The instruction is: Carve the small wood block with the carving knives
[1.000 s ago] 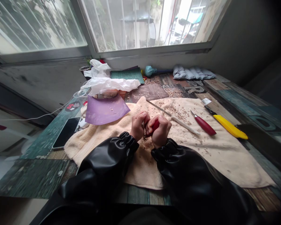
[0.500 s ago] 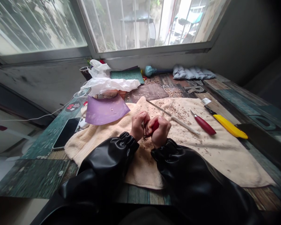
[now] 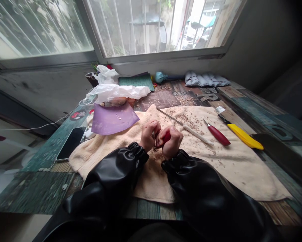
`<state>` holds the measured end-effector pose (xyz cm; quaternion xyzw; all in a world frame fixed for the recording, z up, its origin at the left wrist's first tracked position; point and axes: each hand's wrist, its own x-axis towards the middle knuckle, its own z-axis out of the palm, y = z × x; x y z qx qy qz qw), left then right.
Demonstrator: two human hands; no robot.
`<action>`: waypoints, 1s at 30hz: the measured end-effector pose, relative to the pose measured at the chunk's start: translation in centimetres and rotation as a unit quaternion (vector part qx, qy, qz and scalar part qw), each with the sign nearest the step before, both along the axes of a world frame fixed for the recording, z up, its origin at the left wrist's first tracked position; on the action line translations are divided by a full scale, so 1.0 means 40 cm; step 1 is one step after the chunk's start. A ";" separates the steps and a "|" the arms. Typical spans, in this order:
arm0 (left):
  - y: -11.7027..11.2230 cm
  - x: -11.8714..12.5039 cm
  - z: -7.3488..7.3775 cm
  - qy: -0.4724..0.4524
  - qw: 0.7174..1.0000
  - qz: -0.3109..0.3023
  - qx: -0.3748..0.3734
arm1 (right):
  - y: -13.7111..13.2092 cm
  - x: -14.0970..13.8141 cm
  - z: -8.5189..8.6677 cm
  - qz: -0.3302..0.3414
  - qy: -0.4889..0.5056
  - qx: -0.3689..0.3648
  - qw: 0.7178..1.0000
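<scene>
Right hand (image 3: 173, 141): fingers clench red handle (image 3: 167, 137) | left hand (image 3: 148, 136): curls just beside, grasp hidden, cannot tell; likely steadies | towel (image 3: 156, 190): spreads beneath fingers, presumably catches brown flecks (image 3: 195, 125) | maroon-handled knife (image 3: 218, 135): lies right of fingers, butt turned near, probably for reach

Red tool handle (image 3: 167, 137), partly covered, enclosed by right hand (image 3: 173, 142), small object (image 3: 154, 142) in left hand (image 3: 149, 135), mostly hidden
</scene>
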<state>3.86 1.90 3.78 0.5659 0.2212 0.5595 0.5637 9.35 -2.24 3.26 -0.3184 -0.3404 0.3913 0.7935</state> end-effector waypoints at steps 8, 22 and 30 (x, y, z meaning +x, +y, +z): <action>0.006 -0.007 0.000 0.004 1.000 -0.015 0.021 | 0.002 0.000 0.003 0.004 -0.002 0.011 1.000; 0.006 -0.007 -0.003 0.002 0.998 -0.054 0.017 | -0.026 0.049 0.074 0.039 0.027 0.077 0.996; 0.005 -0.006 0.000 0.007 0.999 -0.048 0.011 | -0.017 0.056 0.058 0.082 0.027 0.049 0.995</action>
